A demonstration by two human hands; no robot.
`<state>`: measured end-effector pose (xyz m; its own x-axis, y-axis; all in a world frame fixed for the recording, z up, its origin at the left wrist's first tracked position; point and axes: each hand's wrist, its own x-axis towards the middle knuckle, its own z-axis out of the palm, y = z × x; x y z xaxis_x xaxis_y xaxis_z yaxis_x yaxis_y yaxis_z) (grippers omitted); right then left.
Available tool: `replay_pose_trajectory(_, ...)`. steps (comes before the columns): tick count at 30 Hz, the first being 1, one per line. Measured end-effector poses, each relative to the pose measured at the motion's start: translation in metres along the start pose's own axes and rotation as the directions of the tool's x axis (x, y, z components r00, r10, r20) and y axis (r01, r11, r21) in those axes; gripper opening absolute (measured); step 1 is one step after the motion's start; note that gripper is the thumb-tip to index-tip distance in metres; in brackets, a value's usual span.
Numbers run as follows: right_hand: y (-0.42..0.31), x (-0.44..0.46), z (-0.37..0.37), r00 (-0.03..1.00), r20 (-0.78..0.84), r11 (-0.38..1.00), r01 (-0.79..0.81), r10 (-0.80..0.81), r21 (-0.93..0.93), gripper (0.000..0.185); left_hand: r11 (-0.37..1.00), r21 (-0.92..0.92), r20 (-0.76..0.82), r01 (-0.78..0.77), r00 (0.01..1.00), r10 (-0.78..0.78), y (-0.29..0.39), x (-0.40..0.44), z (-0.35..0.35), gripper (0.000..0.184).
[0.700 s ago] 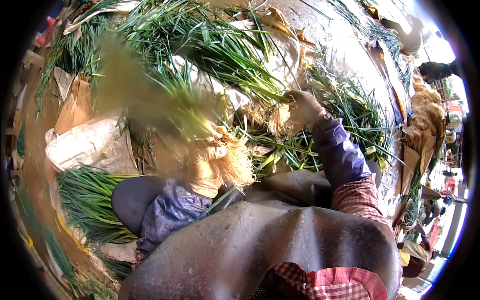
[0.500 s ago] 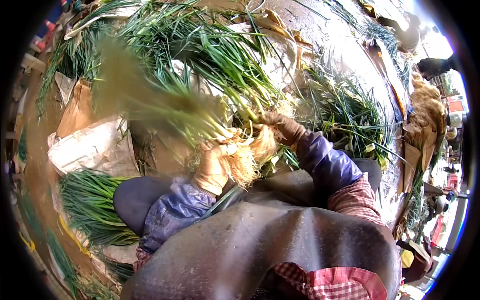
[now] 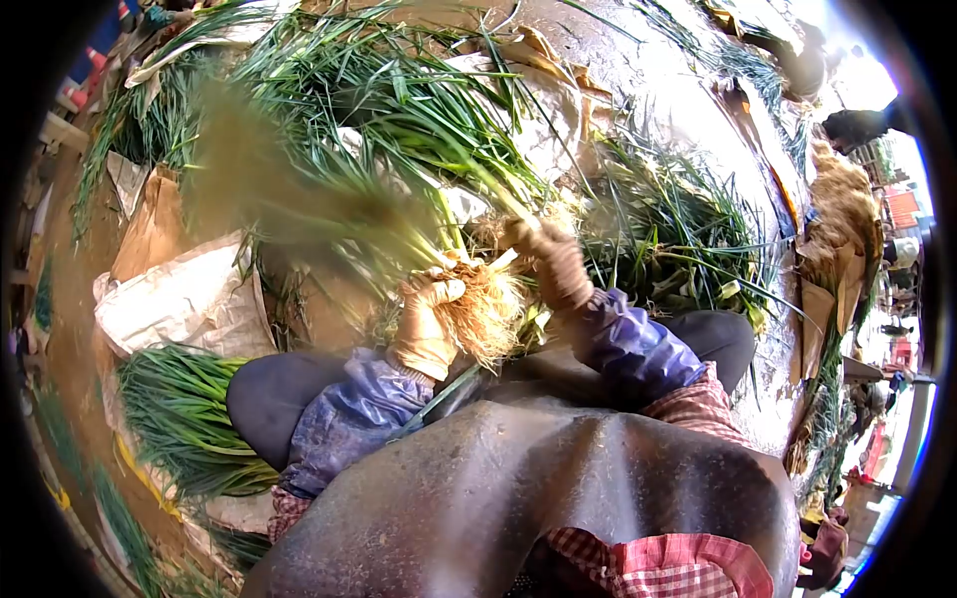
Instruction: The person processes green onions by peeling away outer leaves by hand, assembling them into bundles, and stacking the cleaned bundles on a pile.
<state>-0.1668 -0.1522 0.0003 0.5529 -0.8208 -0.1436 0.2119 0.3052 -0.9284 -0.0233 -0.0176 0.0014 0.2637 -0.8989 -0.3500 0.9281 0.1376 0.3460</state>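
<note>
"What are the hands doing with the plants?"

"The left hand (image 3: 427, 324) grasps a bunch of long green plants (image 3: 483, 311) just above its straw-coloured roots. The thumb lies across the pale bases, probably to keep the root ends level. The leaves point away from the body, so the roots are within reach of both hands."

"And the right hand (image 3: 558, 267)?"

"It is motion-blurred. The fingers look curled around the base of a stalk (image 3: 508, 201), near the held roots; I can't tell how tightly. Gripping low seems sensible, as the base is firmer than the leaves."

"Where are the other plants?"

"On the ground. A loose green pile (image 3: 399, 100) fans out ahead, its root ends mostly towards the person, which likely makes them easy to grasp. A tangled heap (image 3: 683, 239) lies beyond the right knee (image 3: 713, 339). A tidier bundle (image 3: 184, 419) is beside the left knee (image 3: 274, 399), just off the near edge of a white sack (image 3: 194, 304), its leaves facing outward."

"Anything over the lap?"

"A dark, shiny apron (image 3: 518, 478), perhaps against wet and dirt."
</note>
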Motion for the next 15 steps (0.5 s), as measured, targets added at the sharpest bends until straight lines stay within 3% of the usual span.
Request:
replay_pose_trajectory(2, -0.039, -0.004, -0.023, 0.925, -0.161, 0.883, 0.259, -0.343, -0.390, 0.026, 0.999, 0.023, 0.027, -0.045, 0.999, 0.044, 0.000, -0.001, 0.003, 0.035)
replay_pose_trajectory(3, -0.055, -0.004, -0.042, 0.829, -0.202, 0.725, 0.306, -0.522, -0.617, 0.031, 0.998, 0.029, 0.035, -0.049, 0.998, 0.048, 0.000, -0.002, 0.006, 0.035)
replay_pose_trajectory(4, -0.067, -0.005, -0.072, 0.697, -0.127, 0.450, 0.302, -0.705, -0.840, 0.039, 0.998, 0.035, 0.045, -0.052, 0.998, 0.051, 0.001, -0.004, 0.009, 0.035)
replay_pose_trajectory(6, -0.113, -0.022, -0.104, 0.586, -0.543, 0.727, 0.119, -0.601, -0.676, 0.046, 0.999, 0.038, 0.050, 0.003, 0.999, -0.005, 0.009, -0.010, 0.014, 0.035)
replay_pose_trajectory(7, -0.116, -0.030, -0.121, 0.582, -0.542, 0.724, 0.123, -0.606, -0.678, 0.046, 0.997, 0.069, 0.047, -0.025, 0.999, 0.022, 0.008, -0.009, 0.014, 0.036)
replay_pose_trajectory(9, -0.105, -0.055, -0.151, 0.559, -0.738, 0.898, 0.028, -0.379, -0.439, 0.043, 0.995, 0.074, 0.035, -0.073, 0.997, 0.070, 0.002, -0.007, 0.010, 0.034)
replay_pose_trajectory(11, -0.097, -0.073, -0.136, 0.594, -0.723, 0.781, -0.239, -0.353, -0.578, 0.032, 0.996, 0.061, 0.025, -0.058, 0.998, 0.057, -0.003, -0.005, 0.008, 0.032)
replay_pose_trajectory(12, -0.063, -0.069, -0.158, 0.802, -0.472, 0.585, -0.197, -0.365, -0.787, 0.032, 0.997, 0.063, 0.013, -0.040, 0.999, 0.039, -0.004, -0.005, 0.006, 0.030)
replay_pose_trajectory(13, -0.068, -0.068, -0.104, 0.873, -0.486, 0.856, -0.278, 0.035, -0.437, 0.036, 0.997, 0.070, 0.029, -0.016, 0.999, 0.014, -0.005, -0.003, 0.002, 0.029)
replay_pose_trajectory(15, -0.059, -0.046, -0.048, 0.871, -0.184, 0.840, -0.489, 0.455, -0.236, 0.058, 0.998, 0.061, 0.048, 0.021, 0.999, -0.024, -0.013, -0.001, -0.004, 0.029)
